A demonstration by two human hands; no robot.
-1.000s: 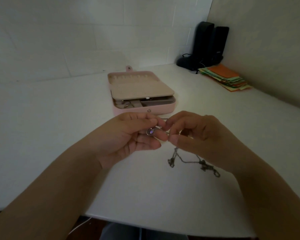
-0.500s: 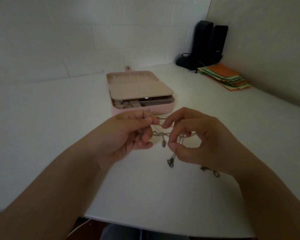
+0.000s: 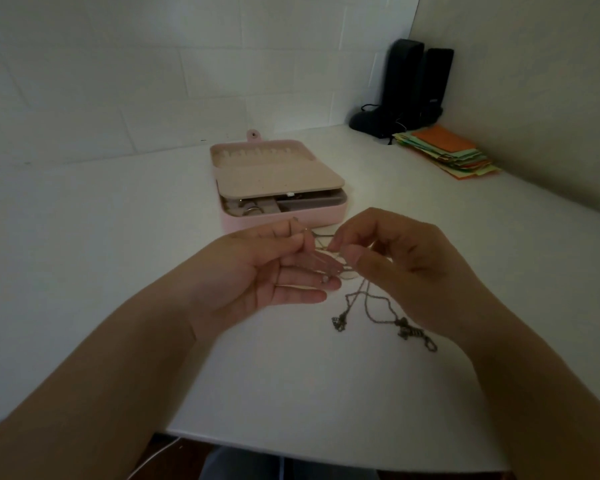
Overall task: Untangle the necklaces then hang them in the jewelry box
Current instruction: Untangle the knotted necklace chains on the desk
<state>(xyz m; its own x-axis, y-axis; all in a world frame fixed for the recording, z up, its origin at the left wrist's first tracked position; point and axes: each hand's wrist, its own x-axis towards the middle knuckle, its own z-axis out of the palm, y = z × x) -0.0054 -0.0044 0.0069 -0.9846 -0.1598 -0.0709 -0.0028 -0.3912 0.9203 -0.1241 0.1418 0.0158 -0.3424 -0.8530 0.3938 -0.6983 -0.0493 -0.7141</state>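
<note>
Thin tangled metal necklaces run between my two hands above the white table. My left hand pinches chain strands between thumb and forefinger, its other fingers spread beneath, with a small pendant lying on them. My right hand pinches the chains close beside the left fingertips. Loose ends with clasps trail down onto the table below my right hand. The pink jewelry box lies open just beyond my hands, its lid with a row of hooks folded back.
Two black speakers stand in the far right corner. A stack of coloured papers lies beside them along the right wall. The table's front edge runs under my forearms.
My left hand has opened its lower fingers and turned palm up, and the pendant now lies on them. The hands have drawn slightly apart, and more chain has dropped onto the table.
</note>
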